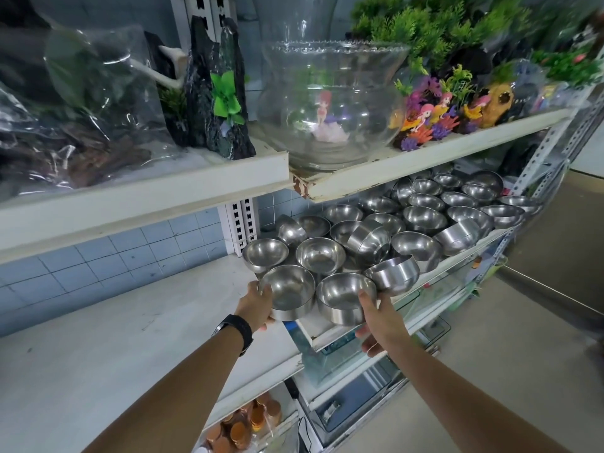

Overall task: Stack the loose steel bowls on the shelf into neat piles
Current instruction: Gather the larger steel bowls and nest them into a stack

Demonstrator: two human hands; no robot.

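Steel bowls [425,219] crowd the middle shelf [327,332] from the centre of the frame out to the right. Most are loose and mouth-up, a few are tipped on their sides, and they touch and overlap one another. At the near-left end of that crowd you hold two of them side by side, their rims almost touching.

Your left hand [256,305] grips the left bowl [289,294], thumb against its outer wall near the rim and fingers curled under the base. Your right hand [382,320] grips the right bowl [343,300], thumb hooked over the rim on its right side and fingers curled below. Both bowls sit open side up at the shelf's front corner; whether they rest on the board or hang just clear of it cannot be told.

A tipped bowl [392,273] lies just right of your right thumb. A black watch [233,331] wraps your left wrist.

In the upper centre a glass fishbowl [327,103] stands on the upper shelf [143,197], with coloured aquarium ornaments [434,116] to its right. Blue tiles [98,263] show at the left.
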